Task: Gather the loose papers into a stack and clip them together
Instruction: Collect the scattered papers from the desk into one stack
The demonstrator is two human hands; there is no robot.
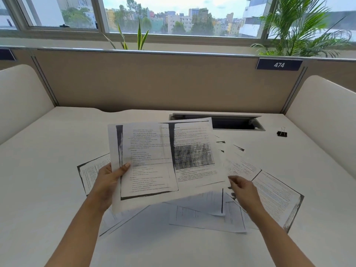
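The left hand (110, 180) holds a few printed sheets (163, 160) above the desk (38, 170), the thumb pressed on the front near the left edge and the fingers hidden behind the paper. The sheets are thin white photocopies with small black text, dark smeared bands along the margins and one grey table. They are fanned, not aligned, and tilted up toward the camera. The right hand (243, 189) is just beside the lower right corner of these sheets, with thumb and fingers close together. It is blurred, so I cannot tell if it pinches the corner or only touches it.

More loose pages (273, 197) lie flat on the desk under and around the held ones, overlapping at different angles. One shows at the left behind the left wrist, and several spread to the right. They have the same dark copy edges.

A small black binder clip (282, 133) with metal wire handles sits alone on the desk at the far right, well apart from the papers.

The desk is smooth and cream-white. Behind the papers there is a dark rectangular cable slot (235, 123) with a grey frame, partly covered by the top of the held sheets. A beige fabric partition (154, 81) stands at the back with a dark number plate (279, 64) reading 474. Rounded white side panels (21, 97) close the desk on both sides. Green plants (300, 27) stand before the window (173, 16).
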